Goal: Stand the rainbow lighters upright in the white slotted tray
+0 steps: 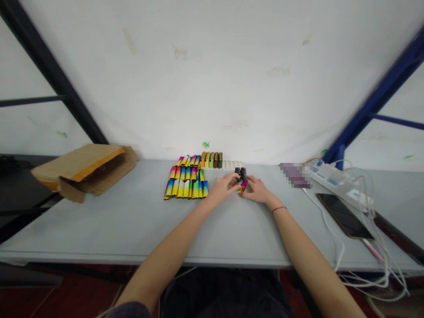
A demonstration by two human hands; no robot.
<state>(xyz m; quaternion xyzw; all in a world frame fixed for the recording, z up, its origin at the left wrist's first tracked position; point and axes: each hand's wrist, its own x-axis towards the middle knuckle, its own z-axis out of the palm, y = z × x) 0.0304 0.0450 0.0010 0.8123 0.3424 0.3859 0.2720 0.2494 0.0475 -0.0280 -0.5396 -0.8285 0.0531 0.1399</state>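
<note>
A small tube (244,185) in magenta and yellow lies between my two hands. My right hand (259,191) has its thumb and fingers curled round the tube's near end and side. Fingers bent and thumb toward the tube, my left hand (223,187) closes at its left; whatever its fingertips pinch is hidden. Just beyond the fingers stands a cluster of small black pieces (240,173), partly covered by the hands. To the left lie rows of similar shiny, colourful tubes (185,182).
Behind are upright yellow, green and brown tubes (212,160) and a white gridded tray (233,165). An open brown paper bag (86,170) lies at left. On the right are a blurred purple item (294,175), a power strip (341,185), a phone (344,215) and loose white cables (326,218).
</note>
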